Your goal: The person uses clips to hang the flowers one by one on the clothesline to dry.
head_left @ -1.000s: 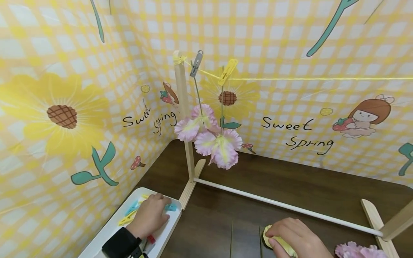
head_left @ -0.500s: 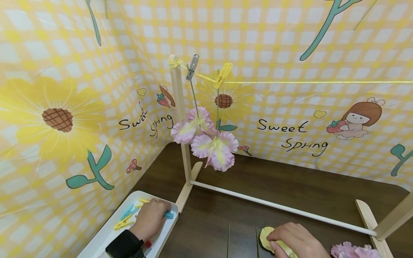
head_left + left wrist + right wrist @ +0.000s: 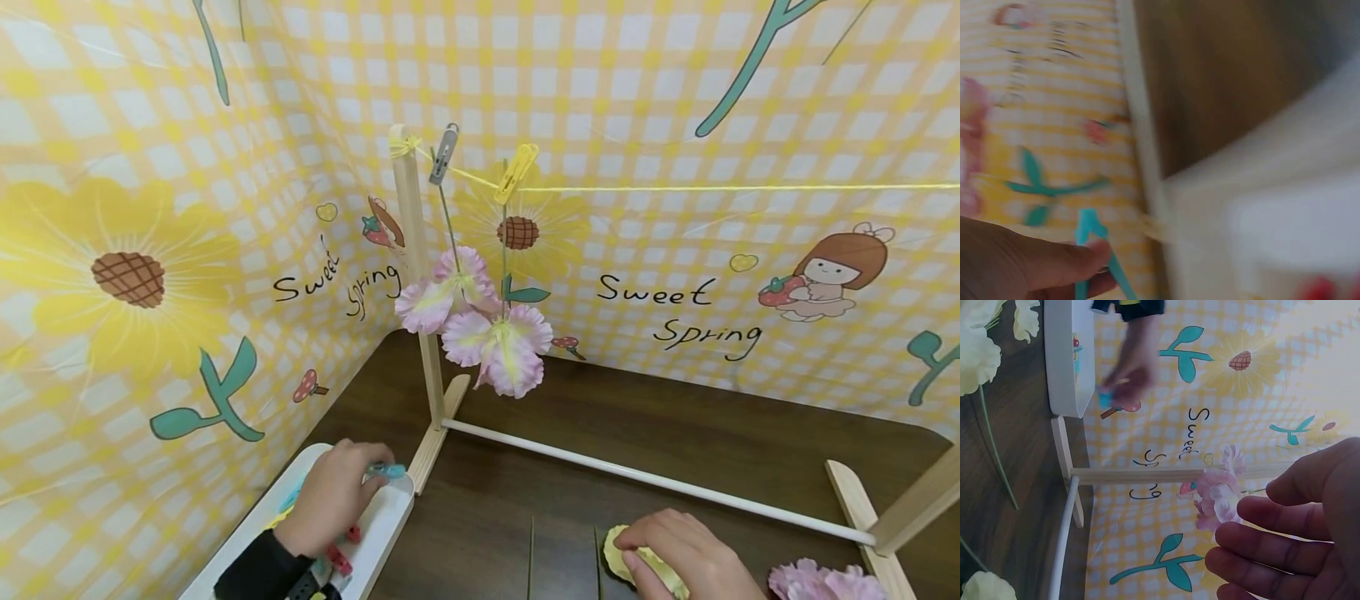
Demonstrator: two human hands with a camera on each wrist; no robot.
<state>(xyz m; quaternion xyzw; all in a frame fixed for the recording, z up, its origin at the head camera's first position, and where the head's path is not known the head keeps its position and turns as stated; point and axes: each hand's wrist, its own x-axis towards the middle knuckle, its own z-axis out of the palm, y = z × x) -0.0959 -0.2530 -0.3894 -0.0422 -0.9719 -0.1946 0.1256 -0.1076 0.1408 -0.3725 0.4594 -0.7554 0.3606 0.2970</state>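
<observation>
Lifting a blue clothespin [image 3: 388, 471] above the white tray's [image 3: 390, 515] far end, the left hand [image 3: 333, 497] pinches it between thumb and finger; a moment ago it was down inside, so picking one out looks done. The right hand [image 3: 688, 557], fingers relaxed, apparently holding nothing, hovers over the yellow flower [image 3: 617, 555] on the table [image 3: 472, 533].

My left hand [image 3: 1029, 265] pinches a turquoise clothespin [image 3: 1088, 222] between thumb and fingers, its legs spread below my grip. Beyond it I see yellow-checked cloth [image 3: 1079, 100] with a green sprig [image 3: 1038, 189]. To the right lie dark tabletop [image 3: 1229, 69], a blurred white tray [image 3: 1297, 219] and something red [image 3: 1319, 290] at the bottom edge.
</observation>
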